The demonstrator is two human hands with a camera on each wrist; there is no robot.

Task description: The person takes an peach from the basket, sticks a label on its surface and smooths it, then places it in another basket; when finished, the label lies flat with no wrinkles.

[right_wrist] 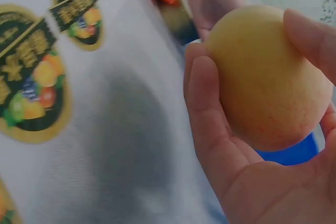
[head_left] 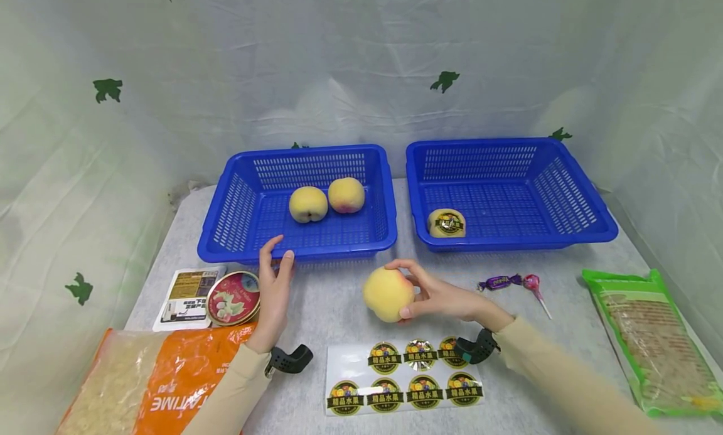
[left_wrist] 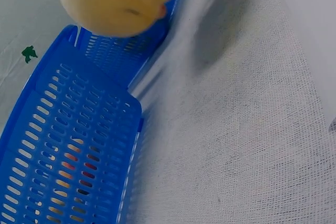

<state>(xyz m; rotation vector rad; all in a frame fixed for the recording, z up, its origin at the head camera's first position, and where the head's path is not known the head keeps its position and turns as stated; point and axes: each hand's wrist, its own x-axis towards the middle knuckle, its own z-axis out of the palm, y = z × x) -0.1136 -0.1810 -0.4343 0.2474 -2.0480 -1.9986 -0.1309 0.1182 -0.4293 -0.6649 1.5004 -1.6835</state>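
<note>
My right hand [head_left: 432, 294] holds a yellow peach [head_left: 388, 295] over the table, between the baskets and the sticker sheet [head_left: 350, 375]. In the right wrist view, its fingers [right_wrist: 207, 108] and thumb curl round the peach [right_wrist: 268, 77]; no sticker shows on the visible side. My left hand [head_left: 275, 300] holds nothing, its fingers apart near the front rim of the left blue basket [head_left: 268, 254]. Two peaches [head_left: 308, 204] lie inside that basket. A peach bearing a round black-and-gold sticker [head_left: 449, 223] sits in the right blue basket's [head_left: 486, 239] front left corner.
At left lie a red round tin [head_left: 233, 298], a white packet [head_left: 189, 297] and an orange bag [head_left: 181, 372]. A purple wrapped candy [head_left: 499, 282] and a lollipop [head_left: 532, 283] lie right of my right hand, with a green-edged packet [head_left: 658, 341] farther right.
</note>
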